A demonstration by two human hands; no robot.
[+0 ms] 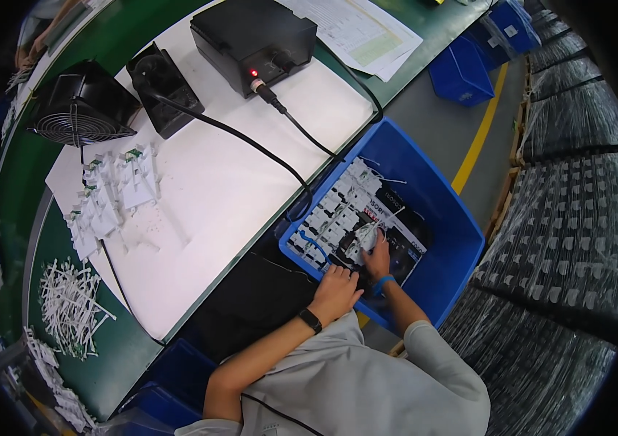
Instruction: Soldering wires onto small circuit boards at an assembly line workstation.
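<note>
In the blue bin [448, 218] beside the bench, both hands work among small white parts.

The right hand [377, 256] reaches into the bin, its fingers closed around a small white part [364, 234] lifted just above the rows of like parts [331, 211] lying on a dark tray [405, 231]. The left hand [335, 291], a black band at its wrist, rests with fingers curled on the bin's near edge; whether it holds anything cannot be told. On the white sheet [214, 189] of the bench stand a black box [251, 40] with a red light and a small fan [80, 105].
</note>
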